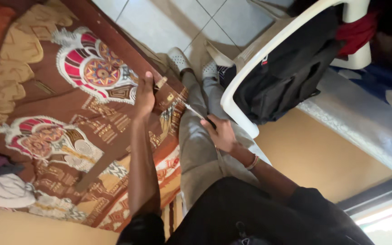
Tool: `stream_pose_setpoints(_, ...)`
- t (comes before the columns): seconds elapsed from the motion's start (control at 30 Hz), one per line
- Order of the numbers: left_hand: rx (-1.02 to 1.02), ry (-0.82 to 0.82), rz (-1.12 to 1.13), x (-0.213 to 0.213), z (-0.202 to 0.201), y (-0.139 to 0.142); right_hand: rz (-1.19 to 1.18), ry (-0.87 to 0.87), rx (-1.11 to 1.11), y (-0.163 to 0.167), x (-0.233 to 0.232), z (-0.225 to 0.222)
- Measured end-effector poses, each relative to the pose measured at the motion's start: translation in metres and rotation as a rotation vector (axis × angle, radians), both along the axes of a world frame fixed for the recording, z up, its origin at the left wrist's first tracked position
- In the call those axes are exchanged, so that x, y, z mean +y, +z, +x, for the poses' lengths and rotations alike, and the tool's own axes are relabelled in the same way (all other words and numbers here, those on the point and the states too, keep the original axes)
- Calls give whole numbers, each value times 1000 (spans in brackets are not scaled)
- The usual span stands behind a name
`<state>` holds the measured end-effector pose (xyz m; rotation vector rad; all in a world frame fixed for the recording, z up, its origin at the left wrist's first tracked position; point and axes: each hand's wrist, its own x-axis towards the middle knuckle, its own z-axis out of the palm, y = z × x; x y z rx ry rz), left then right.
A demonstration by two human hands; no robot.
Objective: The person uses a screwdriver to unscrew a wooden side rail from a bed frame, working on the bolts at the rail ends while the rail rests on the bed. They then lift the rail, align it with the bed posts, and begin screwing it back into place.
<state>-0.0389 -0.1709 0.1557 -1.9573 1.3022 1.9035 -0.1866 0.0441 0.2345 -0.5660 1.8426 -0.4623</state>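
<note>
Left hand clenched over dark wooden bed rail, beside brass fitting. Right hand grasping slim black-handled screwdriver, tip at rail edge. White plastic chair near.

Your left hand covers part of the wooden bed frame, so whatever sits under the palm is hidden. Brass fitting beside it is too small to identify. Screwdriver tip is blurred; can't tell if it touches the frame. Its handle is buried in your right hand, fingers wrapped out of sight. Patterned bedspread is cut off at the left edge. White plastic chair and black backpack run off the top. Your torso runs off the bottom.
</note>
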Motion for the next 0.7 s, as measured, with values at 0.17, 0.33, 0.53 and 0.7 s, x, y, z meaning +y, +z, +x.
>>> stream_pose_setpoints(0.17,181,57,-109,-2,-5,3,253,-832,-1490,-35,16,-5)
stream_pose_setpoints(0.33,73,-3,-92,-5,-1,5,282,-854,-1682,-33,16,-12)
stream_pose_setpoints(0.53,51,67,-11,3,1,0,158,-561,-839,7,-1,-10)
stream_pose_setpoints(0.7,288,184,-75,13,2,-1,-433,-94,359,25,-10,8)
